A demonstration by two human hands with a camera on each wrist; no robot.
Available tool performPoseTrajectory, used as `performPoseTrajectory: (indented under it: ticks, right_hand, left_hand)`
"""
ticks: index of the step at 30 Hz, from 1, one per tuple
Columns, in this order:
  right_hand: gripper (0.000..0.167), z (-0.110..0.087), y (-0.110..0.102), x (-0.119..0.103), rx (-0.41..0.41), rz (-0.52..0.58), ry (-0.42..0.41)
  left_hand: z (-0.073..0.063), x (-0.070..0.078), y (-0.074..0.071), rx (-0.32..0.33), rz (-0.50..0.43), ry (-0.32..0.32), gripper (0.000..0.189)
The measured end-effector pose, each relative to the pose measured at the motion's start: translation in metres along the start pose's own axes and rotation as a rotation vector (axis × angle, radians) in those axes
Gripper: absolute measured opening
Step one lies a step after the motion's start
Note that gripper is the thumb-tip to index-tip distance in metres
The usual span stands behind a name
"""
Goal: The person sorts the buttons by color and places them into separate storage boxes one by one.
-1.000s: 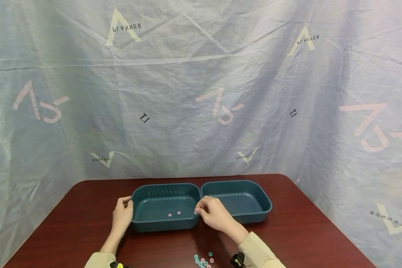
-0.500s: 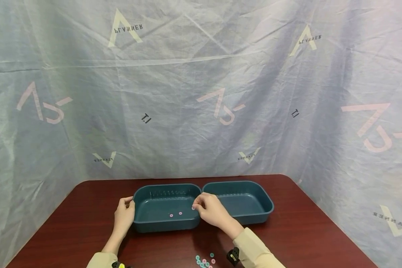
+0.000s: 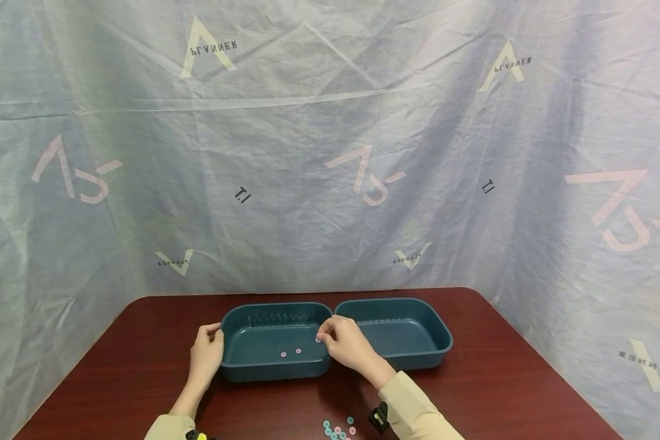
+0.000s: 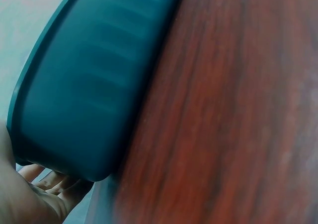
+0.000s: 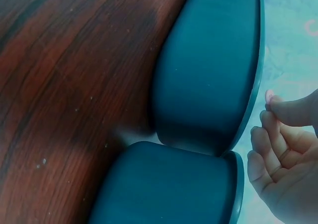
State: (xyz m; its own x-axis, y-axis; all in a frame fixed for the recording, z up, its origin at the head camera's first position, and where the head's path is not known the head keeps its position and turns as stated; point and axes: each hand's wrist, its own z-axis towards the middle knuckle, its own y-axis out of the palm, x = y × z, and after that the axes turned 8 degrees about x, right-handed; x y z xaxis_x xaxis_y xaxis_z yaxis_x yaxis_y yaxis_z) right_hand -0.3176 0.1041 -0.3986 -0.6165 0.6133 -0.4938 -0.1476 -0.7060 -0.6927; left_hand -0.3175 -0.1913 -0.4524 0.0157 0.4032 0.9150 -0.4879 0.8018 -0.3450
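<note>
Two dark teal rectangular trays stand side by side. My left hand holds the outer end of the left tray, its fingers curled at the end wall in the left wrist view. Over that tray's right rim hangs my right hand, pinching a small pink button between thumb and fingertip while the other fingers curl loosely. Two pink buttons lie apart on the left tray's floor, near its front wall. Nothing shows on the visible floor of the right tray.
Several loose pink and turquoise buttons lie in a small cluster on the dark red wooden table, close to the front. A pale printed cloth hangs behind the table and along its sides.
My right hand has gone slightly left and up over the left tray's rim with the pink button, then stayed nearly still. The left hand keeps its place; the view has shifted a little.
</note>
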Motion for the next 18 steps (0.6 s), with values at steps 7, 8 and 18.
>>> performPoseTrajectory:
  ticks: [7,8,18]
  right_hand:
    - [0.011,0.004,0.004,0.000,-0.004,-0.014,-0.009]
    - [0.011,0.005,0.004,0.000,-0.003,-0.017,-0.013]
    - [0.010,0.011,0.006,0.003,-0.009,-0.063,-0.018]
  left_hand:
    - [-0.001,0.001,-0.001,0.014,0.004,0.002,0.041]
    - [-0.001,0.001,-0.001,0.014,0.004,0.005,0.041]
    - [-0.002,0.003,0.000,0.003,0.001,0.005,0.042]
